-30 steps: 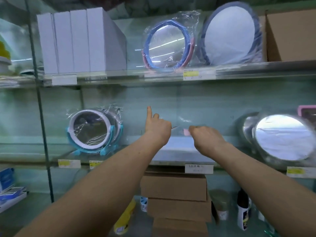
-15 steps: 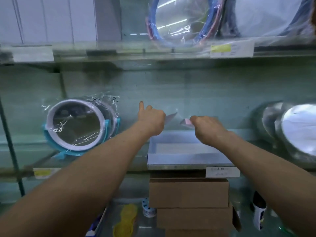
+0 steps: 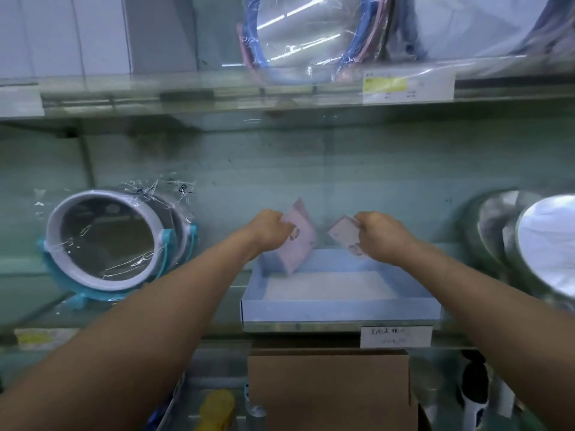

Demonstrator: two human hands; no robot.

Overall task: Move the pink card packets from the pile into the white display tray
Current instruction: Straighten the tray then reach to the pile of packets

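Each hand pinches packets over the tray (image 3: 340,311): left hand (image 3: 270,229) on the left packets (image 3: 297,241), right hand (image 3: 380,234) on the right packets (image 3: 343,234). Light, slick film; I judge an edge grip best.

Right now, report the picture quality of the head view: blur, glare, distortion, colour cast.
Head view: motion blur softens everything; print on the left pink card packet and right pink card packet is unreadable. Head view: bright streaks of glare cross the wrapped blue-rimmed mirror up top. Head view: wide-angle distortion leans the shelf post; a greenish cast tints the white display tray bluish.
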